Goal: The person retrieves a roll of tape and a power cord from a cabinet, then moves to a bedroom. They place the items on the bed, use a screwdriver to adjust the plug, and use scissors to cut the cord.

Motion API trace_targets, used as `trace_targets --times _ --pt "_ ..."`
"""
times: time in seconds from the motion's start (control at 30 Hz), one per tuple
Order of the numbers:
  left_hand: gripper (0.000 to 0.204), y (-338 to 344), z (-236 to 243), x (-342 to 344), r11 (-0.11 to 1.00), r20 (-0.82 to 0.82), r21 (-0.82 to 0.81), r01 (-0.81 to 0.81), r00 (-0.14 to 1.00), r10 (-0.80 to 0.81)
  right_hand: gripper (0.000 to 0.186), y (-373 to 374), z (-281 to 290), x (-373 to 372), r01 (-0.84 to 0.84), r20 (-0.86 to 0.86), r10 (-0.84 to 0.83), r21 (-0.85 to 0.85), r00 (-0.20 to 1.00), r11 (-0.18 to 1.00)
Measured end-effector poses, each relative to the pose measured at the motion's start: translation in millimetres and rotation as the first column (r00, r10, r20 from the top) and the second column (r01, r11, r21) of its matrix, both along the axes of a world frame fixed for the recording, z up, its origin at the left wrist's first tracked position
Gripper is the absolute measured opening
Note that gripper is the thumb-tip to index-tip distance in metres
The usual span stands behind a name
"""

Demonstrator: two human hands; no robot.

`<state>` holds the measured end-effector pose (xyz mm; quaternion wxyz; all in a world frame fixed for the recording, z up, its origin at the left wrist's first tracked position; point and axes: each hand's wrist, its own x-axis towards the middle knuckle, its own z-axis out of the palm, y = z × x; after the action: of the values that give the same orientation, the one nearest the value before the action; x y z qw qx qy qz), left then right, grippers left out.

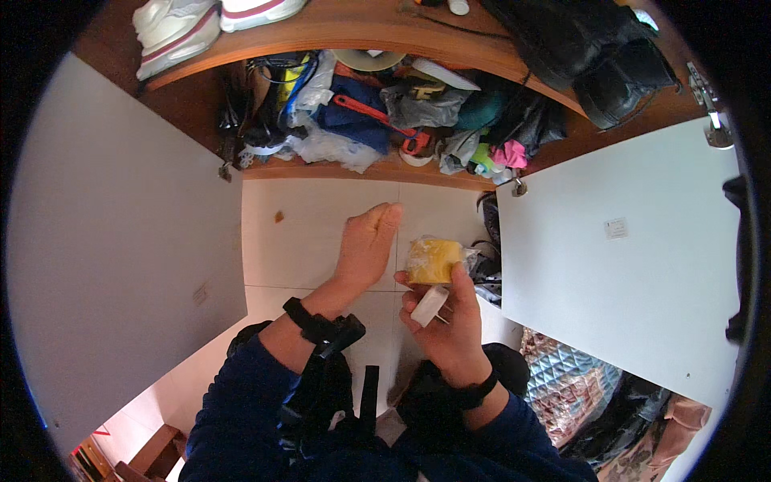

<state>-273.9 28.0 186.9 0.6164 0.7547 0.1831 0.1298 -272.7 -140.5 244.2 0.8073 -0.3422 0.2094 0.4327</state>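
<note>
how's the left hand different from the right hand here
The left hand is empty, fingers together and pointing up toward the cupboard shelf; the right hand holds a yellow wrapped packet and a small white piece. The left hand reaches further forward; the right hand sits nearer the body. Both wear a dark wrist strap and dark blue sleeves.

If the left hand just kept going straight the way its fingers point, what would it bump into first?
The left hand is empty, with fingers pointing up the picture towards the open cupboard. Going straight on, it would probably meet the wooden shelf edge first, then the crumpled clear plastic bags on it. Depth is hard to judge, so it might pass above the edge.
</note>
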Motion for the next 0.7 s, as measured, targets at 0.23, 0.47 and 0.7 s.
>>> trace_targets --times 0.23,0.47,0.7 --pt "0.045 -6.1 -7.1 9.6 0.984 0.194 0.177 -0.026 0.981 -0.009 0.049 -5.9 1.9 4.0 0.002 0.051 -0.004 0.038 0.999 0.999" --pt "0.038 -8.8 -2.5 7.7 1.000 0.005 0.021 0.000 1.000 0.000 0.053 -13.4 4.0 3.9 -0.012 0.030 0.011 0.038 1.000 0.999" --pt "0.033 -13.5 -0.7 10.3 0.999 0.017 0.044 -0.030 0.999 0.029 0.055 -18.2 7.9 2.2 0.000 0.044 -0.003 0.048 0.999 0.999"
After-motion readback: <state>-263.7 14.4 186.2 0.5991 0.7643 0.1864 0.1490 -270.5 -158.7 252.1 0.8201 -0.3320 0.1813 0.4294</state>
